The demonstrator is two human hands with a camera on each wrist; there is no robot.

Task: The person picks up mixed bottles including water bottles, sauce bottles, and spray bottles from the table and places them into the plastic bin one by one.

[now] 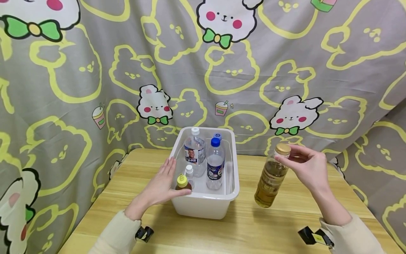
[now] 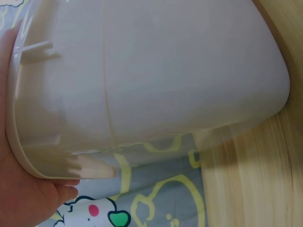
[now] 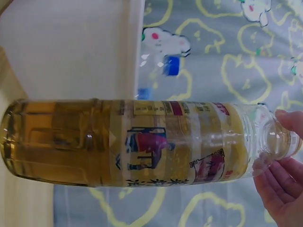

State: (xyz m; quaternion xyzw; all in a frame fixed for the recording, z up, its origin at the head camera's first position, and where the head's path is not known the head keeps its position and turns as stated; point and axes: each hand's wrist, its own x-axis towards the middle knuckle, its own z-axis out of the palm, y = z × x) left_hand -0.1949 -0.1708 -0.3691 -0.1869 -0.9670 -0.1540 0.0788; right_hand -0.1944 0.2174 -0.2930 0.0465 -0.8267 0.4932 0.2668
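Note:
My right hand (image 1: 307, 165) grips the neck of a clear bottle of golden liquid (image 1: 269, 183), which looks like cooking oil, just under its gold cap. The bottle leans slightly to the right of a white plastic bin (image 1: 203, 206); its printed label (image 3: 156, 146) faces the right wrist camera. Whether its base touches the table is hard to tell. My left hand (image 1: 160, 183) rests on the bin's near left corner, fingers straight along the rim and thumb across the front edge. From the left wrist, the bin's outer wall (image 2: 180, 71) fills most of the view.
Inside the bin stand a large clear bottle with a white cap (image 1: 195, 151), a blue-capped Pepsi bottle (image 1: 215, 167), a small white-capped bottle (image 1: 189, 173) and a yellow-nozzled squeeze bottle (image 1: 182, 181). Another blue cap shows behind. A patterned curtain (image 1: 234, 77) hangs behind the wooden table (image 1: 247, 233).

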